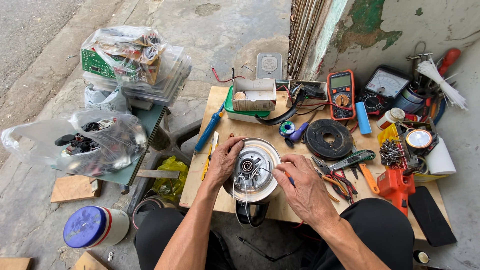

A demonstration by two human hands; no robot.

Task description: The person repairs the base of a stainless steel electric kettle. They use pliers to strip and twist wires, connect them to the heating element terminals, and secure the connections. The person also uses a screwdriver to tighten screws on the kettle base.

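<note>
At the far edge of your wooden surface [200, 192] a small white carton [254, 94] with an open top sat on a shallow green tray [229, 104]. To its right stood an orange-cased multimeter [341, 94] and, beyond that, a black analogue meter [384, 85] with a pale dial face. A light blue cylinder [363, 117] lay just right of the multimeter, near a black round disc [328, 138].

Off the surface to the left, clear plastic bags [100, 142] of dark parts rested on a green stand, with stacked clear boxes [160, 77] and a green circuit board behind them. A white tub with a blue lid [92, 227] stood on the floor at the near left.

The upturned metal kettle base [252, 170] lay at the near edge of the surface, between your hands. Your left hand [223, 161] had its grip spread and curled over the left rim, steadying the base. Your right hand [302, 187] rested against the right rim, its grip pressed together on a blue-handled screwdriver [286, 176] whose shaft pointed in toward the middle of the base. Pliers and cutters [340, 177] lay just right of that hand.
</note>
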